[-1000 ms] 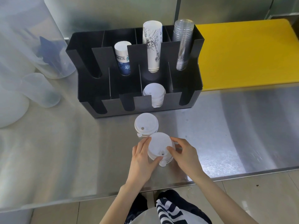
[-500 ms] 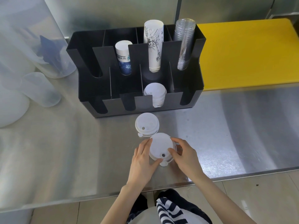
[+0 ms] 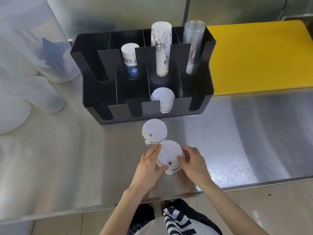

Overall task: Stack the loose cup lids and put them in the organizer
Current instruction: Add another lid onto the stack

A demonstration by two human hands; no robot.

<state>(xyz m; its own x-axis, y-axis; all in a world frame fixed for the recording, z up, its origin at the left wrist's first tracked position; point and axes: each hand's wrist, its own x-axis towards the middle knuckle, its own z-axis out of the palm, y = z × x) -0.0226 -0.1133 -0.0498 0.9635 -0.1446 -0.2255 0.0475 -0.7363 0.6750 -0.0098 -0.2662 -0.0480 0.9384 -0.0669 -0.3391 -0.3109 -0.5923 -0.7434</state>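
A small stack of white cup lids rests on the steel counter near its front edge. My left hand grips its left side and my right hand grips its right side. One loose white lid lies flat just behind the stack, touching it. The black organizer stands further back. A stack of white lids lies on its side in a front compartment, right of centre.
The organizer's back row holds a blue-and-white cup stack, a printed white cup stack and clear plastic cups. A yellow cutting board lies to the right. Translucent plastic containers stand at the left.
The view has shifted slightly. Both hands stay on the lid stack, which has barely moved. The loose lid behind it has not moved.
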